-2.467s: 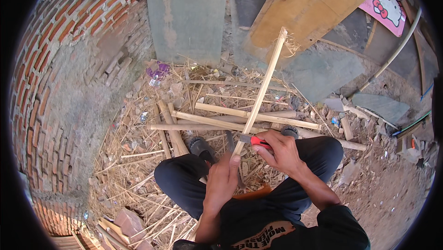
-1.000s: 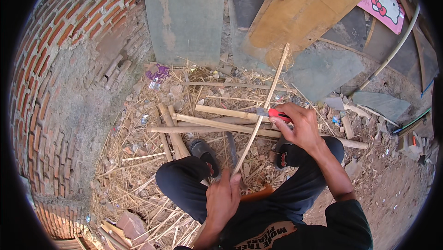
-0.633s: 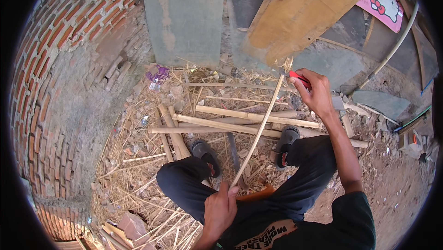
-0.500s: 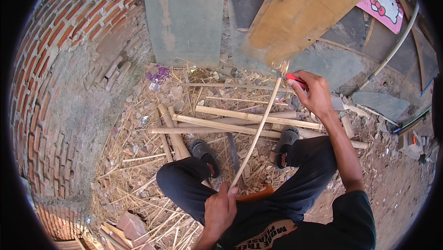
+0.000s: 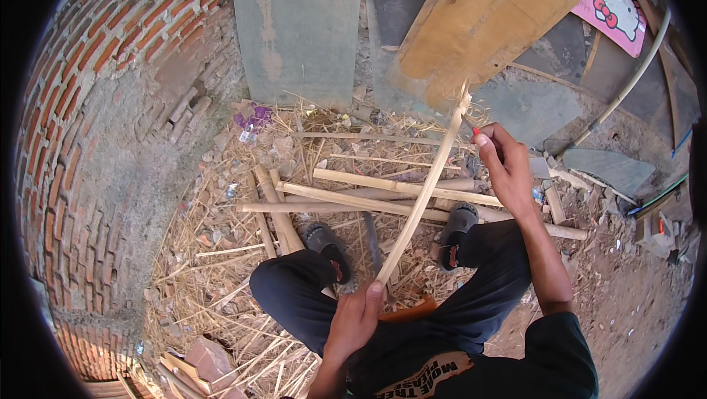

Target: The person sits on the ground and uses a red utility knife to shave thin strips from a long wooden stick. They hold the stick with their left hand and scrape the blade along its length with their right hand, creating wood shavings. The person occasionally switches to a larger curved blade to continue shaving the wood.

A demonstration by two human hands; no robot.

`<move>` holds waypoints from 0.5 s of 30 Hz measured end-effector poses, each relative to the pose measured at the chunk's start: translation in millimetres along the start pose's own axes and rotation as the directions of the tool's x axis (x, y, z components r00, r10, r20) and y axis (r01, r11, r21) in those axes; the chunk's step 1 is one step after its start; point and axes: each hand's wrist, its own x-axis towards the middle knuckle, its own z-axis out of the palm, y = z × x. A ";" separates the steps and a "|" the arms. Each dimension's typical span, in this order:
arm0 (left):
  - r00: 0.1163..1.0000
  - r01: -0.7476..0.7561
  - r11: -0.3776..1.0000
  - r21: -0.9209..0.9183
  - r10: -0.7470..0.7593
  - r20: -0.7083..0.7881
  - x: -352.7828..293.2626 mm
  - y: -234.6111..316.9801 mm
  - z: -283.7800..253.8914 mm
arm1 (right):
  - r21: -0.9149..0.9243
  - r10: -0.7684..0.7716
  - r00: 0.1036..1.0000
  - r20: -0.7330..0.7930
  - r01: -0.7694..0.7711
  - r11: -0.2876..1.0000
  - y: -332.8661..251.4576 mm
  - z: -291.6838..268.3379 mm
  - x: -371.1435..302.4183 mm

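Note:
My left hand [image 5: 356, 318] is closed round the near end of a long pale bamboo strip [image 5: 420, 207], close to my lap. The strip slants up and away to the right, its wide face showing. Curled shavings [image 5: 477, 110] cling near its far end. My right hand [image 5: 508, 167] is closed on a small red-handled knife [image 5: 476, 131] beside that far end. Most of the handle is hidden in the fingers, and the blade shows only faintly against the strip. A dark, long flat blade [image 5: 372, 241] lies on the ground between my feet.
Split bamboo lengths [image 5: 353, 178] lie across the ground beyond my shoes [image 5: 458, 226], among straw and rubble. A brick wall [image 5: 81, 156] rises at left. Grey boards [image 5: 294, 38] and a tan wooden panel [image 5: 493, 23] lean at the back. A broken brick [image 5: 210, 358] lies lower left.
The bamboo strip has turned so its broad face shows. My right hand with the knife has shifted slightly down and right, and less of the red handle shows. My left hand stays near my lap.

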 end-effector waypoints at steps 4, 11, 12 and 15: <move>0.998 -0.057 0.993 -0.107 0.053 -0.036 21.0 7.6 3.6 | 0.019 -0.155 0.988 0.018 0.154 0.988 -17.3 26.0 -49.2; 0.996 -0.085 0.988 -0.132 0.081 -0.035 41.6 8.8 5.5 | -0.055 -0.285 0.946 0.153 0.296 0.953 -6.5 75.1 -101.1; 0.997 -0.072 0.990 -0.120 0.069 -0.027 42.2 11.1 4.5 | -0.061 -0.296 0.942 0.156 0.308 0.949 -5.8 79.1 -104.3; 0.998 -0.064 0.992 -0.110 0.061 -0.027 43.4 12.7 4.5 | -0.050 -0.354 0.925 0.138 0.364 0.930 -1.0 89.1 -109.1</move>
